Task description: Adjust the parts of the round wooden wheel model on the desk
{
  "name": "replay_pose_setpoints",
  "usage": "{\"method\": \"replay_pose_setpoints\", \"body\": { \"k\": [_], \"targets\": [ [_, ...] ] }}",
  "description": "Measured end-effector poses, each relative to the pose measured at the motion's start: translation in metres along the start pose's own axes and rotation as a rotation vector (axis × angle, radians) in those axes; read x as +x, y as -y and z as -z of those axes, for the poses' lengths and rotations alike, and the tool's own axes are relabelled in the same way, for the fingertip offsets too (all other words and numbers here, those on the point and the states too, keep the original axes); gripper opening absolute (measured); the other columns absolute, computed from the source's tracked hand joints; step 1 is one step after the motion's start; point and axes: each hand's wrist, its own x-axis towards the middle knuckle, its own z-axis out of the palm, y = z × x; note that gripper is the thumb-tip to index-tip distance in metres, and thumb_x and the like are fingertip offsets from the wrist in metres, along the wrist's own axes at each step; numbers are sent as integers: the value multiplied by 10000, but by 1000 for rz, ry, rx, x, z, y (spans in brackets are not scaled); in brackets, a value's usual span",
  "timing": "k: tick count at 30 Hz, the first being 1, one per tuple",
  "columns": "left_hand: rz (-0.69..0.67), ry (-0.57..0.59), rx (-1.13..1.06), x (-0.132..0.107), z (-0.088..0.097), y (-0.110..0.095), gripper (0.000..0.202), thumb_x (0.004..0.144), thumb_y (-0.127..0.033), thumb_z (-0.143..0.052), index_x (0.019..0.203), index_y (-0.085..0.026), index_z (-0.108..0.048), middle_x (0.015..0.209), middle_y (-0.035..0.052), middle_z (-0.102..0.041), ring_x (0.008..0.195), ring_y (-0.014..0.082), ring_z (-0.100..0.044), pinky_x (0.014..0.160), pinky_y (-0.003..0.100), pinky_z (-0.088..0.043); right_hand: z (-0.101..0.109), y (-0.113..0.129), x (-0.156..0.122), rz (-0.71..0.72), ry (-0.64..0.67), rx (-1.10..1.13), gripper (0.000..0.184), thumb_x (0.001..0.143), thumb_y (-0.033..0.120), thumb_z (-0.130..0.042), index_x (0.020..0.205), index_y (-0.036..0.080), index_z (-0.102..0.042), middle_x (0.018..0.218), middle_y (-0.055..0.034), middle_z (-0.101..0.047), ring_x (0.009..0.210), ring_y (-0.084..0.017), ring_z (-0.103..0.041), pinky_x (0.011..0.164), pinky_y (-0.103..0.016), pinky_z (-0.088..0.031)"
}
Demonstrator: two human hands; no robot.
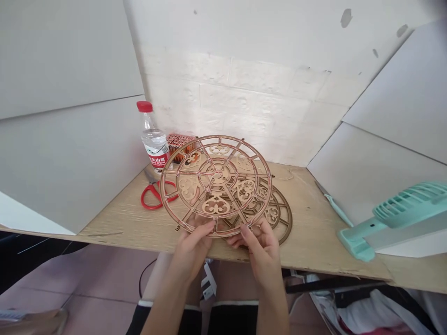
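Hands counted: two, yours. Your left hand [191, 249] and your right hand [260, 253] are both at the board's front edge.
Left hand: partly closed, fingers curved, holding the lower rim of the disc.
Right hand: partly closed, thumb on the disc's face, fingers behind it, holding the same rim.
Held item: one round tan laser-cut wooden fretwork disc [215, 204], tilted up from the board, its lower rim between your hands.
Beneath it: one round dark-brown wooden fretwork disc [283, 218], lying flat, partly under the held disc.
Surface: one pale wood-grain board [115, 223].
Left of your disc: one clear plastic water bottle with a red cap [154, 144], and one pair of red-handled steel scissors [157, 195].
Behind your disc: one stack of copper-coloured laser-cut sheets [179, 145].
Right of your disc: one pale green-handled craft knife [335, 209], and one mint-green plastic fan [394, 218].
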Motion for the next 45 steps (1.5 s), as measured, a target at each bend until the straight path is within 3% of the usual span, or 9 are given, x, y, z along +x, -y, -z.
{"method": "replay_pose_setpoints", "body": {
  "k": [6, 10, 15, 23, 29, 34, 39, 45],
  "targets": [
    [42, -22, -18, -1, 1, -2, 529, 790, -71, -562, 1291, -237, -537, 1123, 43, -674, 1110, 234, -590, 953, 390, -476, 1, 1, -1, -25, -6, 85, 211, 901, 348, -532, 1026, 181, -559, 764, -40, -682, 657, -161, -650, 596, -274, -502],
    [62, 4, 31, -3, 0, -3, 484, 788, -94, -568, 1259, -206, -571, 1088, 54, -689, 1094, 246, -598, 935, 381, -484, -1, 6, -4, -50, -77, 184, 290, 866, 331, -577, 1123, 207, -527, 757, -19, -668, 627, -153, -626, 574, -272, -495],
    [50, 10, 38, -4, 0, -2, 466, 791, -113, -576, 1247, -210, -582, 1044, 53, -703, 1086, 248, -602, 926, 381, -481, -1, 11, -6, -79, -31, 227, 184, 855, 322, -597, 1001, 214, -573, 769, -19, -666, 618, -137, -603, 588, -263, -486],
    [40, -5, -28, -4, 5, -3, 534, 796, -130, -588, 1294, -311, -522, 1120, 12, -678, 980, 173, -637, 863, 308, -509, 3, 7, -2, -27, -31, 181, 179, 842, 288, -627, 1005, 216, -624, 967, -31, -642, 909, -152, -582, 819, -272, -467],
    [36, 92, 48, -4, 4, 0, 607, 806, -103, -602, 1359, -303, -451, 1243, 45, -620, 1196, 227, -543, 1016, 372, -433, 3, 7, -3, -44, -58, 174, 245, 831, 297, -642, 1061, 222, -602, 1002, -42, -653, 901, -166, -605, 795, -295, -506],
    [114, 105, 109, -6, 4, 1, 664, 840, -93, -589, 1420, -313, -352, 1274, 60, -607, 1218, 236, -536, 1065, 397, -382, 3, 5, -2, -34, -64, 169, 264, 832, 290, -642, 1084, 227, -594, 1022, -47, -658, 906, -168, -623, 802, -308, -527],
    [145, 88, 70, -4, 5, -1, 674, 840, -92, -589, 1426, -314, -341, 1297, 70, -592, 1193, 251, -557, 1056, 401, -387, 3, 4, -2, -32, -61, 151, 229, 828, 293, -645, 1043, 224, -608, 1095, -60, -648, 970, -189, -618, 795, -310, -535],
    [153, 68, 47, -4, 5, -2, 663, 835, -90, -587, 1407, -331, -354, 1270, 54, -612, 1124, 252, -607, 980, 384, -455, 6, 0, -2, -9, -42, 144, 188, 835, 281, -642, 1011, 221, -619, 985, -26, -647, 841, -131, -595, 748, -251, -506]
  ]
}}
